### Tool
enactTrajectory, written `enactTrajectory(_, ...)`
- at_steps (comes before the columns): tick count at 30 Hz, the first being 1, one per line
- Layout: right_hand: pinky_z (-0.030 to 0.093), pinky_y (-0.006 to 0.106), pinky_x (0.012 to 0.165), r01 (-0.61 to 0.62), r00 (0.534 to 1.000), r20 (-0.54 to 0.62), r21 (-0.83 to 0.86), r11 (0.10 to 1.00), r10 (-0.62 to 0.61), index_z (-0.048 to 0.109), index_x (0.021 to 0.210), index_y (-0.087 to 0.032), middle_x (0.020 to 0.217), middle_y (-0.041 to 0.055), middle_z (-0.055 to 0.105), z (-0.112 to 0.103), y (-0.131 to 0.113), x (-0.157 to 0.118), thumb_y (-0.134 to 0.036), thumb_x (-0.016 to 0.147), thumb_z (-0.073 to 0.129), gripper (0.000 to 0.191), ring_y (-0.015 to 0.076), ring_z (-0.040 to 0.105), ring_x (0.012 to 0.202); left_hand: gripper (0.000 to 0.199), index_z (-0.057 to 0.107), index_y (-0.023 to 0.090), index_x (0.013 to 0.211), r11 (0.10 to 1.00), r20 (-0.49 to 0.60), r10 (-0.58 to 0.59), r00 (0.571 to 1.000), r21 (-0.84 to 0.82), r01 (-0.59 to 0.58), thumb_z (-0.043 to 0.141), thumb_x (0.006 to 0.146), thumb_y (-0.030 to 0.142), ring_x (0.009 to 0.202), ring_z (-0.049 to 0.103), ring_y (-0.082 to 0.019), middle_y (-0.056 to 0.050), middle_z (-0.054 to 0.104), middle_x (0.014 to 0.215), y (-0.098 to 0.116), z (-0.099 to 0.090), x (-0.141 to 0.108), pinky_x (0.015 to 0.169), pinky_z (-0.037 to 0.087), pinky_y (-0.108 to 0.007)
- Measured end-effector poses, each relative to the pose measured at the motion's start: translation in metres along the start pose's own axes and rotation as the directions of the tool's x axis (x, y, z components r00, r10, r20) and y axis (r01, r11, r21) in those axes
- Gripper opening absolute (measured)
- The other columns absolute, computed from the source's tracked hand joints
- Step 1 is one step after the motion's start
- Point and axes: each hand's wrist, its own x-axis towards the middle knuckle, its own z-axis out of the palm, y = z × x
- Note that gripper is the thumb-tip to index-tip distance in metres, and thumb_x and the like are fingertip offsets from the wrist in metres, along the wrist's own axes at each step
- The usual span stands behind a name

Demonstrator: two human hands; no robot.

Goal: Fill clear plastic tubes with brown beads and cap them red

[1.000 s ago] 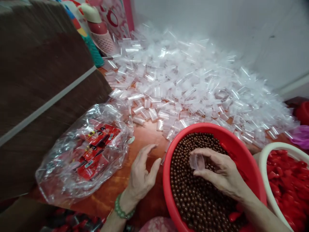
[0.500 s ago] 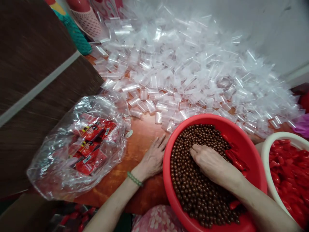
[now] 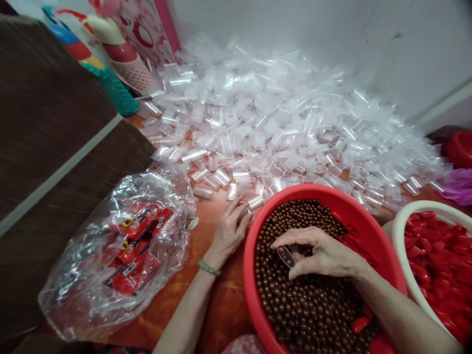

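In the head view my right hand (image 3: pixel 320 253) is over the red basin (image 3: pixel 250 260), pinching a small clear plastic tube (image 3: pixel 286 256) between thumb and fingers. Brown balls show inside the tube's oval mouth. A thick layer of round brown balls (image 3: pixel 313 300) fills much of the basin below, with several glossy red plastic pieces (image 3: pixel 360 323) at its right side. My left hand (image 3: pixel 229 231), with a green bead bracelet at the wrist, lies on the table left of the basin. Its fingers are apart, tips close to the nearest clear tubes (image 3: pixel 255 201); whether they touch is unclear.
A large heap of clear plastic tubes (image 3: pixel 265 123) spreads to the wall. Left lies a clear bag (image 3: pixel 79 275) with red printed packets (image 3: pixel 136 270), beside a brown carton (image 3: pixel 55 123). A white-rimmed tub (image 3: pixel 400 236) of red pieces stands right. Bottles (image 3: pixel 129 69) stand at back left.
My right hand has lifted from the balls and turned, now showing a clear tube with balls in it. My left hand has moved forward toward the tubes. The view has tilted up slightly.
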Motion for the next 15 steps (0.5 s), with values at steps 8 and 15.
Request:
enactTrajectory(8,0.049,0.038,0.091,-0.053,0.998,-0.022,-0.665,0.745,0.051,0.06,0.124,-0.018,0.112,0.0089,0.065,-0.008,-0.001,-0.009,-0.019,0.089,0.062,0.034,0.0241,0.063,0.103,0.031,0.069,0.015,0.105,0.878,-0.049,-0.266,0.963,-0.425,0.221,0.048,0.096,0.036,0.105,0.067,-0.022,-0.012,0.072,0.111,0.035,-0.027,-0.029,0.097,0.052,-0.038)
enactTrajectory(15,0.052,0.039,0.085,-0.078,0.992,-0.009,-0.833,0.548,0.127,0.062,0.107,-0.013,0.103,0.0114,0.063,0.014,0.002,-0.002,-0.016,0.088,0.059,0.019,0.0263,0.065,0.093,0.033,0.071,0.015,0.104,0.835,-0.005,-0.273,0.962,-0.498,0.234,0.047,0.097,0.036,0.102,0.066,-0.02,-0.009,0.073,0.11,0.052,-0.017,-0.034,0.095,0.05,-0.035)
